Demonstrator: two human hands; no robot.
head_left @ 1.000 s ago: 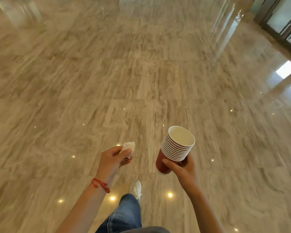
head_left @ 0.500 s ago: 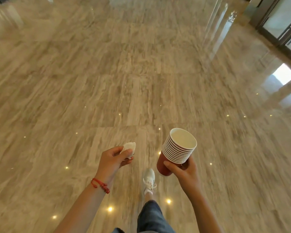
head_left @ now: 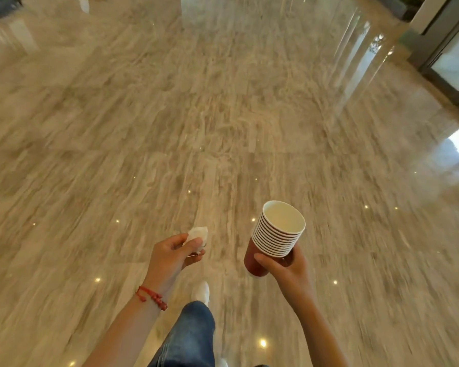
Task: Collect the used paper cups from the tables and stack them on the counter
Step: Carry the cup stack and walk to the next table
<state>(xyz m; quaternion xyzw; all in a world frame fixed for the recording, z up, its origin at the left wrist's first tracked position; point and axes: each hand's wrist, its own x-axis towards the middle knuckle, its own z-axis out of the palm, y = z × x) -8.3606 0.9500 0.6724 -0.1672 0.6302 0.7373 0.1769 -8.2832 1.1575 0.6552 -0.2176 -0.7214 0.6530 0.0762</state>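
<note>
Two hands carry the load over a polished stone floor [head_left: 223, 115]. Fingers of the right hand [head_left: 284, 268] curl round the lower part of a stack of paper cups [head_left: 274, 239], the thumb laid across its near side and the other fingers wrapped behind, mostly hidden. Above those fingers the stack tilts away and to the right, its open mouth turned up toward the camera. The cups are dark red on the outside, seen on the bottom cup just beside the thumb; above it runs a tight column of white rolled rims, roughly a dozen, and the top cup shows a pale cream interior that looks empty. The stack is held in the air, well clear of the floor.

To the left of that grip, near but apart, the left hand [head_left: 172, 256] pinches a crumpled white tissue [head_left: 196, 234] between thumb and curled fingers, the wad poking out beyond the fingertips. Behind that hand, a red cord bracelet [head_left: 151, 298] circles the wrist.

Below and between the two hands, a leg in blue jeans [head_left: 191, 337] ends in a white shoe [head_left: 200, 292]. Farther out, beyond the cups to the right, stands a dark-framed glass door [head_left: 451, 54]; the floor around is streaked by motion blur and dotted with reflected lights.
</note>
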